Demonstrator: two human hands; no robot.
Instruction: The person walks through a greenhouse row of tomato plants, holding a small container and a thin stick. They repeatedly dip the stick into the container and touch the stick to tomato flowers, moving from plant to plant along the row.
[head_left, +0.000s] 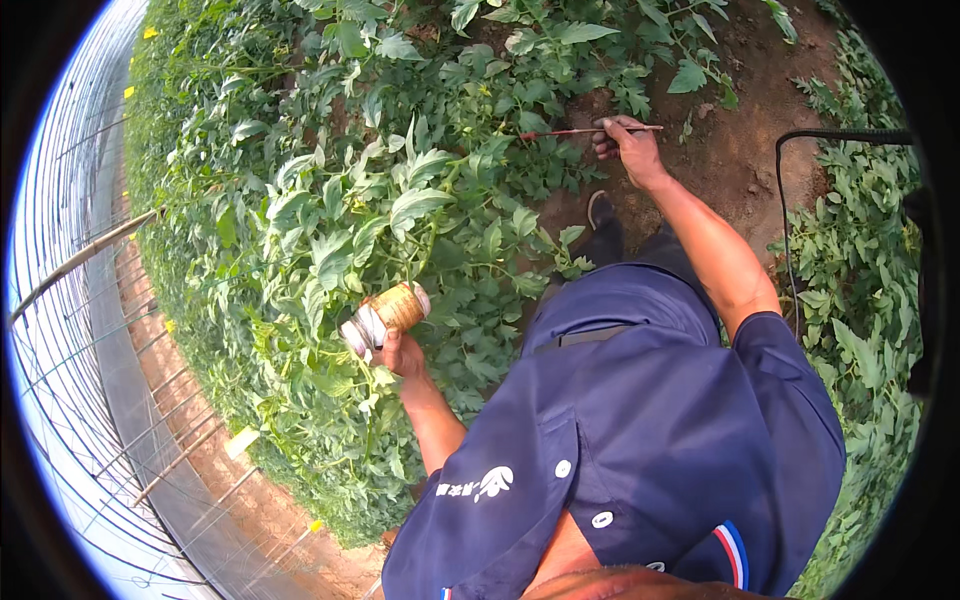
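Between the thumb and fingers of my right hand is a thin brush with a reddish tip. The brush lies almost level, its tip close against the leaves of a tomato plant; whether it touches them I cannot tell. My left hand grips a jar with a yellowish, worn label that bears writing. The jar is tilted among the leaves, and its contents are hidden from this angle. Some fingers of the left hand are out of sight behind the jar.
Dense tomato foliage fills the left and middle. Bare soil forms a path at my feet, with more plants on the right. A black cable or hose hangs there. Greenhouse framing curves along the far left, near yellow cards.
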